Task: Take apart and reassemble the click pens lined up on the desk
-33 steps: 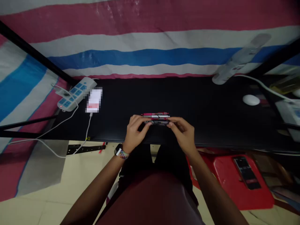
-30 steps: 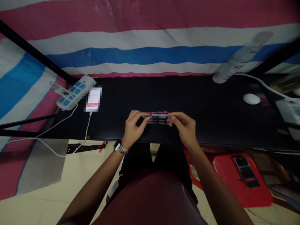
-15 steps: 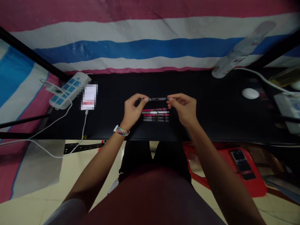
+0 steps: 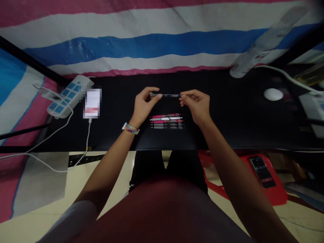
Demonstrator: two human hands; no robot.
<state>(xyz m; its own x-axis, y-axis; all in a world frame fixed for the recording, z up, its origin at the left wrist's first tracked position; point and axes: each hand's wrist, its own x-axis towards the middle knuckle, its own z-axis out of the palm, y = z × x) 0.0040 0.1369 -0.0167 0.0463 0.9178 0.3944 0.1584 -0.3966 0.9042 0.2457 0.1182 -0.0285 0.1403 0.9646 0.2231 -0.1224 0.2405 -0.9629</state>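
Observation:
Between my two hands a dark, partly clear pen (image 4: 170,96) lies level, just above or on the black desk. Thumb and fingers of my left hand (image 4: 144,103) pinch its left end. At the other end, my right hand (image 4: 197,104) grips it with thumb and fingertips. Closer to me several pens lie side by side on the desk: a red pen (image 4: 167,115), a white pen (image 4: 168,118), another red pen (image 4: 165,122) and dark clear ones (image 4: 168,126). A patterned band circles my left wrist.
On the left of the desk (image 4: 116,108) are a power strip (image 4: 72,96) and a lit phone (image 4: 92,103) on a white cable. At right stand a clear bottle (image 4: 249,60) and a white mouse-like object (image 4: 273,94). A second phone (image 4: 262,171) rests on a red stool (image 4: 275,194).
Both hands have moved away from me with the pen, widening the gap to the row of pens. The row shows more fully. The whole view has shifted slightly.

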